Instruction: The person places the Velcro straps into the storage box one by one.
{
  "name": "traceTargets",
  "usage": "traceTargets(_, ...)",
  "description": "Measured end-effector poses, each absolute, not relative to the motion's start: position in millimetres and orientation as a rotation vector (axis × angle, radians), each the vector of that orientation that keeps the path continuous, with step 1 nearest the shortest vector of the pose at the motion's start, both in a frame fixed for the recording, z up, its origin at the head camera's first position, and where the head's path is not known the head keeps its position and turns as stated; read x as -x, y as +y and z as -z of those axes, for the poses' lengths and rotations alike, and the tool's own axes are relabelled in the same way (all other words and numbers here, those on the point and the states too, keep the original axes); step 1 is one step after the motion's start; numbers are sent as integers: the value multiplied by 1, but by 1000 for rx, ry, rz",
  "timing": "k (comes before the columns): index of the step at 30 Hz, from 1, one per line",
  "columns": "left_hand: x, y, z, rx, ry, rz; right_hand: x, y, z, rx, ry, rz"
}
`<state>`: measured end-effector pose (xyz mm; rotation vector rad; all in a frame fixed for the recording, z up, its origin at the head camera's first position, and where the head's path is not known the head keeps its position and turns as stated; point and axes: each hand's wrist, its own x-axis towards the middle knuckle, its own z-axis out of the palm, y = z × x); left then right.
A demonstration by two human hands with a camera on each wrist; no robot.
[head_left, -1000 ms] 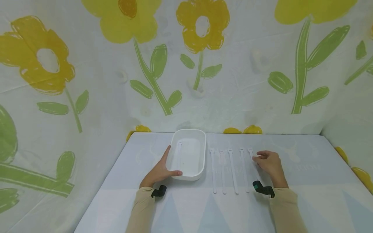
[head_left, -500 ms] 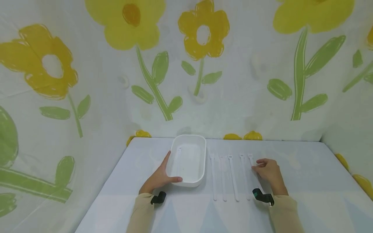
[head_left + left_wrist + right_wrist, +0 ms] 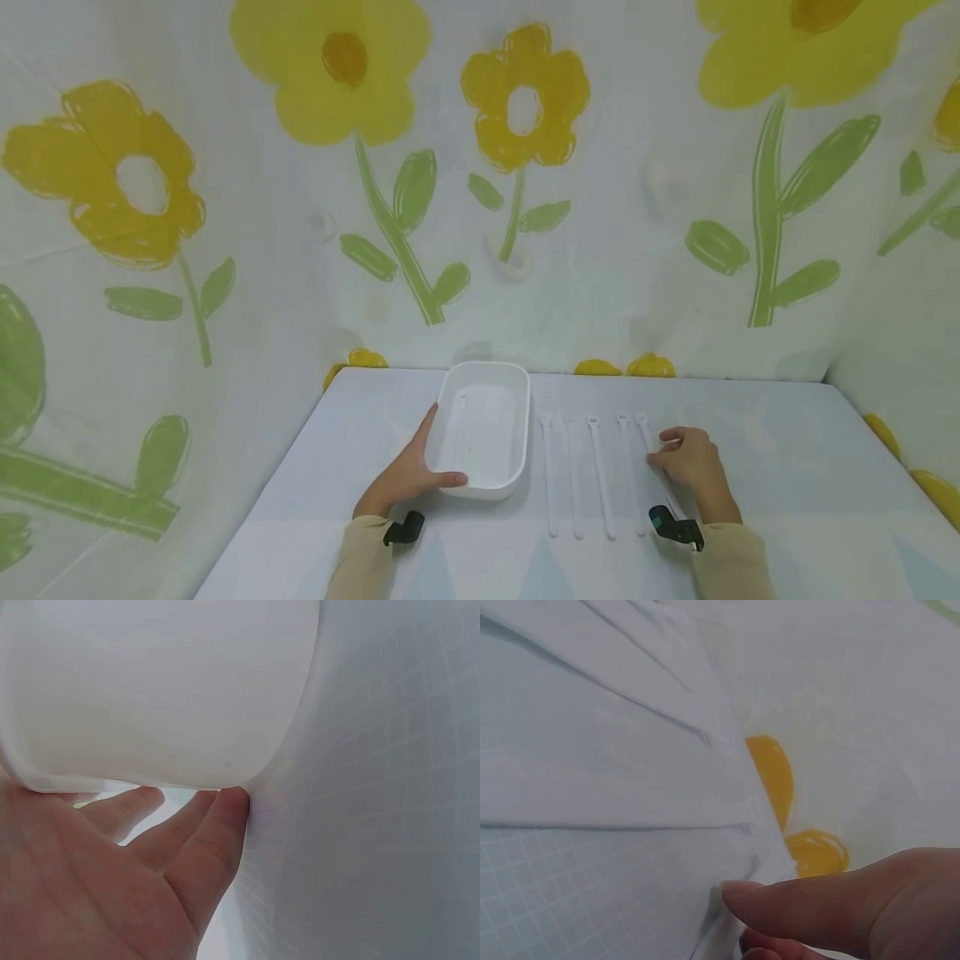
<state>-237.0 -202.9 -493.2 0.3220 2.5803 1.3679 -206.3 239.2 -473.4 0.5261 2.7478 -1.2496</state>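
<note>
A white rectangular box [image 3: 522, 442] with rounded corners stands on the table, and one white cable tie [image 3: 459, 433] lies inside it. My left hand [image 3: 401, 481] holds the box at its near left corner, thumb over the near rim. In the left wrist view, fingers [image 3: 214, 847] of that hand bend against the outer wall. To the right of the box, several white cable ties lie in a row, heads at the far end. With thumb and fingers, my right hand [image 3: 696, 468] pinches the rightmost cable tie [image 3: 645, 432], which slants; part of it is hidden by the hand.
Between the box and my right hand lie the other cable ties, among them one [image 3: 600, 475] near the middle of the row. A flower-printed curtain [image 3: 600, 275] rises behind the white table [image 3: 810, 500] and along its sides.
The head view has tilted up, so everything sits lower in it. The rightmost cable tie slants more, its head slightly nearer the neighbouring tie. My left hand stays on the box.
</note>
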Motion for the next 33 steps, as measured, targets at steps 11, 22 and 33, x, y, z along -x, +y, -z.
traceTargets(11,238,-203,495,-305,2577,-1381,207,238,476,-526,2782,1215)
traceTargets(22,235,-202,496,-307,2583,-1379,206,240,481,-515,2802,1193)
traceTargets(33,241,-199,492,-282,2597,-1370,208,237,476,-520,2832,1180)
